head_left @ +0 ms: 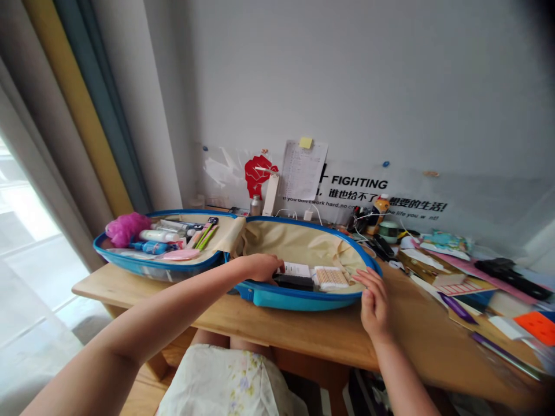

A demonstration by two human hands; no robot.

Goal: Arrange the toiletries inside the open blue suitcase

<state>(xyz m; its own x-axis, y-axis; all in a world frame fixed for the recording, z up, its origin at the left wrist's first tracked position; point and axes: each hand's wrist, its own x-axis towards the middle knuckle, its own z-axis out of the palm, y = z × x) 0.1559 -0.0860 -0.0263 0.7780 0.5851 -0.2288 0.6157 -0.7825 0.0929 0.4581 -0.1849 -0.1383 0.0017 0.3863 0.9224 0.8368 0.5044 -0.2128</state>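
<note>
A blue-rimmed suitcase (299,302) lies opened flat on the wooden desk, its two halves side by side. My left hand (261,267) reaches into the right half, its fingers closed around the left end of a black box (295,282). Beside that box are a white box (297,269) and a clear pack of cotton swabs (330,277). My right hand (373,297) rests on the right rim, fingers fairly straight over the edge and thumb outside. In the left half lie a pink bath puff (128,229), tubes, a blue bottle (155,248) and green toothbrushes (207,237).
The wooden desk (390,341) carries clutter on the right: papers, a purple pen (457,307), an orange item (536,327) and a green-lidded jar (388,231). Behind the suitcase stand a white lamp (271,195) and a small bottle (255,205). Curtains (82,115) hang at left.
</note>
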